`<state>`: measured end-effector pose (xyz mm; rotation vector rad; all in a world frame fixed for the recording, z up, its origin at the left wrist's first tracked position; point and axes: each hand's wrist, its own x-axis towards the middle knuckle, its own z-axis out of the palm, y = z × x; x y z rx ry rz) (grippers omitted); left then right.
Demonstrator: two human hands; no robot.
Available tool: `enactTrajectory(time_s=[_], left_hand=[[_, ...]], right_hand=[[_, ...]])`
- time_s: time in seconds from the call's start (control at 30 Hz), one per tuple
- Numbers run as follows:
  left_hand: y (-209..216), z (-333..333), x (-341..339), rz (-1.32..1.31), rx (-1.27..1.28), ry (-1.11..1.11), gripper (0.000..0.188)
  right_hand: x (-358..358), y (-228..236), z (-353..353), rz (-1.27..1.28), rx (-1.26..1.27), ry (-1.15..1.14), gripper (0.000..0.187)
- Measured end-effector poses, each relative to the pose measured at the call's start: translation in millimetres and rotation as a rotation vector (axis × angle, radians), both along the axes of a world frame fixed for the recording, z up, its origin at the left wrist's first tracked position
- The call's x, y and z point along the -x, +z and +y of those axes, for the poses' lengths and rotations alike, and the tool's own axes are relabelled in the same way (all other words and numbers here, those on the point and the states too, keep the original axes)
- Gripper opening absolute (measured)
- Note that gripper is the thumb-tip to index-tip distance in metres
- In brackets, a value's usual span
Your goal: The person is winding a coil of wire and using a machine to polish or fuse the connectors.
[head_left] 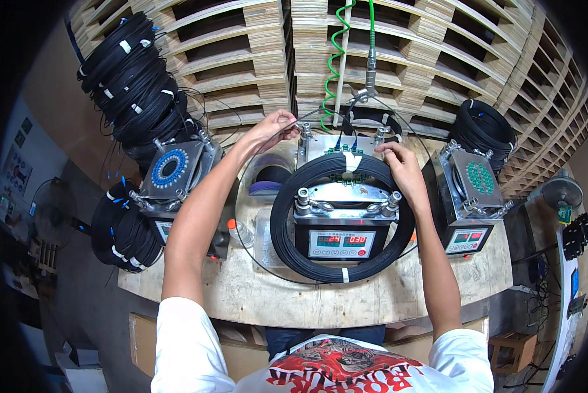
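Observation:
A thick coil of black cable (285, 219), bound with white tape, stands in front of the middle polishing machine (306, 237), ringing its lit display panel. A loose loop of the cable arcs out wide around the coil. My left hand (275, 130) is raised beyond the coil on the left, thumb and fingers closed on a thin black strand of cable. On the right, my right hand (404, 169) is by the coil's upper edge, fingers bent together near the machine's rear clamp post (380, 135). What its fingertips hold is too small to make out. Blue connectors (346, 145) stand in the machine's top.
Similar machines flank it, one with a blue ring of connectors (169, 169), one with green connectors (481, 178). Stacked cable coils (127, 85) rise at left; more coils (482, 131) lie at right. A bottle with an orange cap (240, 234) stands on the wooden table (241, 295).

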<state>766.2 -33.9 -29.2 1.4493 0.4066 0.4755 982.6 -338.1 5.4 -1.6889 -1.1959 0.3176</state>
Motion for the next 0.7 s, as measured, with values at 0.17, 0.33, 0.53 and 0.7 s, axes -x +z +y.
enactTrajectory(time_s=[0.17,0.33,0.53,0.7], left_hand=[[21,-14,-6,0.296,-0.294,0.206,0.053],[32,-6,-3,0.401,-0.360,0.321,0.056],[10,7,-14,0.328,-0.059,0.075,0.040],[7,7,-11,0.188,0.059,-0.011,0.036]], right_hand=[[-1,1,-2,-0.059,-0.001,-0.040,0.029],[2,3,0,-0.076,-0.014,-0.060,0.030],[4,-2,1,-0.119,-0.044,-0.093,0.031],[5,-1,1,-0.164,-0.056,-0.110,0.031]])
